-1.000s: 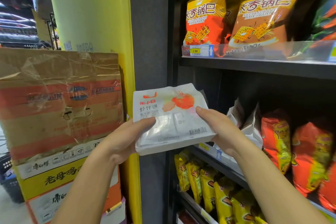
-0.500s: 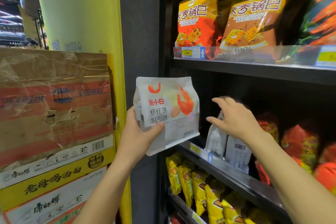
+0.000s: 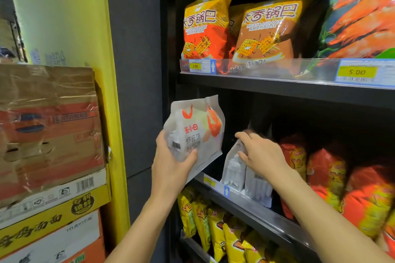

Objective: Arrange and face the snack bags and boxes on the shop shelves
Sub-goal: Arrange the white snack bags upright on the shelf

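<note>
Left grip (image 3: 171, 164) has the white bag (image 3: 193, 134) at frame ctr, in the air in front of the mid shelf (image 3: 256, 205), at its left end. Thumb across the lower front, fingers wrapped round the back edge, so it's clamped on the bag's bottom half. Bag is upright w/ its long axis approx vertical, top seal up and tipped a little toward the upper right. Printed face w/ the red shrimp looks at the camera; a barcode shows on the side panel by the thumb. Its lower edge sits just above the shelf's price strip; can't tell if they touch.

Right grip (image 3: 263, 156), just right of ctr, reaches into the same shelf. Its fingers are curled over and pinching the top edge of the shelf bags (image 3: 233, 168). That's two white packs standing side by side behind the clear front rail, long axes vertical, plain sides out. The right-hand one shows a barcode, and the nearer one leans a touch to the right.

Red bags (image 3: 327, 173) stand right of them on the same shelf, blurred. Up top, the top shelf (image 3: 277, 89) carries two rice-crust bags (image 3: 205, 28), upright and faces fwd. Beside them, upper right of frame, is a bigger orange-and-green bag (image 3: 363, 13). Yellow bags (image 3: 213, 224) line the shelf below. Stacked cartons (image 3: 47, 126) fill the left of frame against a yellow pillar (image 3: 111, 92).
</note>
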Demonstrator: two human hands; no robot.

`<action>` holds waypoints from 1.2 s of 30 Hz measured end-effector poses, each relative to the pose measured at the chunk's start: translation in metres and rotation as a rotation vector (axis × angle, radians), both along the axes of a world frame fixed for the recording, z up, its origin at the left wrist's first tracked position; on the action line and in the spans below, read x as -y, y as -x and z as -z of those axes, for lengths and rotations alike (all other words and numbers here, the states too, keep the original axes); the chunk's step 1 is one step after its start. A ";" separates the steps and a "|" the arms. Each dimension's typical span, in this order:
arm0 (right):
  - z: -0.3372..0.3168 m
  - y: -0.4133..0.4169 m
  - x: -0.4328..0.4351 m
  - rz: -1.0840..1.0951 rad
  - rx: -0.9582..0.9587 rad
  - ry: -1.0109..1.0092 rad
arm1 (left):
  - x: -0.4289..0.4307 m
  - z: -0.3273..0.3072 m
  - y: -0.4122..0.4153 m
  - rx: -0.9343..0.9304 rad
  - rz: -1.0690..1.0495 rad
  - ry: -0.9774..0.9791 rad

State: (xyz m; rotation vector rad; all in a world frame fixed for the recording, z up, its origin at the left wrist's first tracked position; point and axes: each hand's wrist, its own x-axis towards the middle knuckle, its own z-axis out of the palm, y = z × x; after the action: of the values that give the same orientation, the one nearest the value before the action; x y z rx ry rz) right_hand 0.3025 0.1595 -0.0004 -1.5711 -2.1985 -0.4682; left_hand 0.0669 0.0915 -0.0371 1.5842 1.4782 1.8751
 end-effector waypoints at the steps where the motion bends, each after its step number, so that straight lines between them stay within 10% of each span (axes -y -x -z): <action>1: 0.001 -0.001 -0.001 -0.005 -0.006 -0.009 | -0.006 0.001 -0.005 -0.011 -0.002 -0.001; 36: 0.008 0.000 -0.009 -0.003 0.003 -0.064 | -0.140 0.066 -0.057 -0.157 -0.086 0.334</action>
State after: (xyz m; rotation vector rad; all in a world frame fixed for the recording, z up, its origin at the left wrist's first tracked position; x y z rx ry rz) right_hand 0.3023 0.1685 -0.0083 -1.5347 -2.1662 -0.5350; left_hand 0.1238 0.2310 -0.1035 1.5553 1.8399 1.4724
